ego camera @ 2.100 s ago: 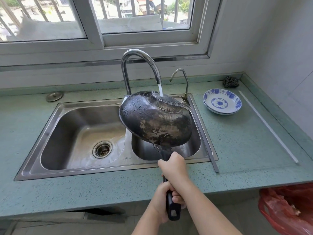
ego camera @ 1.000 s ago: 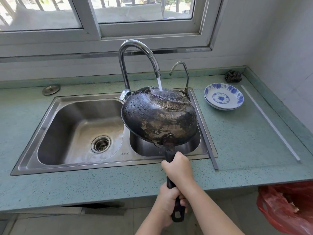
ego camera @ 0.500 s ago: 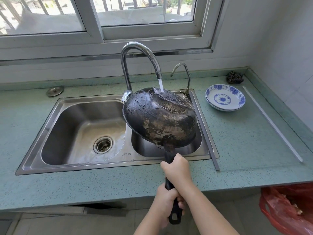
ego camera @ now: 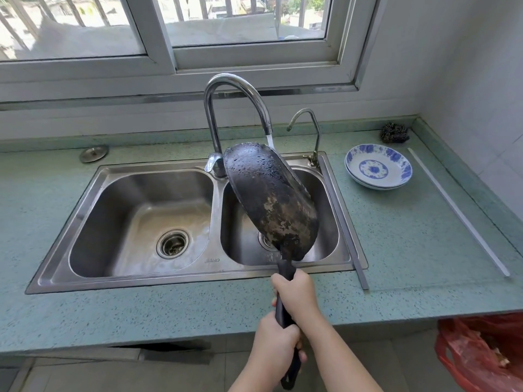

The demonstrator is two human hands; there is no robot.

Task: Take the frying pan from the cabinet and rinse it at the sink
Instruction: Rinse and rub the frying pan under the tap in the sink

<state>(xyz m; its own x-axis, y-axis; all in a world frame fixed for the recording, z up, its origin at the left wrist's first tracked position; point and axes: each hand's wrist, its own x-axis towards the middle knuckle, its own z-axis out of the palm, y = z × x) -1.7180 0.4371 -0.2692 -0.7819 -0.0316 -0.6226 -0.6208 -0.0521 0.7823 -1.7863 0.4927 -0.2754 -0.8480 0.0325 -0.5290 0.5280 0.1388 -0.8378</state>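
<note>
Gripping the black handle [ego camera: 283,306] with both hands: the right hand [ego camera: 297,292] is wrapped round it close to the pan body, and the left hand [ego camera: 275,344] is wrapped round it lower down, toward the handle's end at 6 o'clock. The frying pan [ego camera: 268,202] is held in the air over the right basin [ego camera: 328,222] of the steel double sink [ego camera: 169,281]. It is tipped steeply, its blackened, patchy underside facing the camera and its far rim up at 12 o'clock. The tall curved tap [ego camera: 235,86] runs; its water stream [ego camera: 270,140] falls on the pan's upper rim, and droplets bead the dark metal there. A small second tap [ego camera: 309,123] stands at about 1 o'clock from the pan. The left basin [ego camera: 135,222], at 9 o'clock, looks wet around its drain. On the green countertop [ego camera: 396,250], at 2 o'clock: two stacked blue-and-white bowls [ego camera: 378,168], with a dark scourer [ego camera: 394,132] behind them. A round metal lid [ego camera: 94,153] lies at 10 o'clock and a red plastic bag [ego camera: 481,352] hangs at 4 o'clock.
</note>
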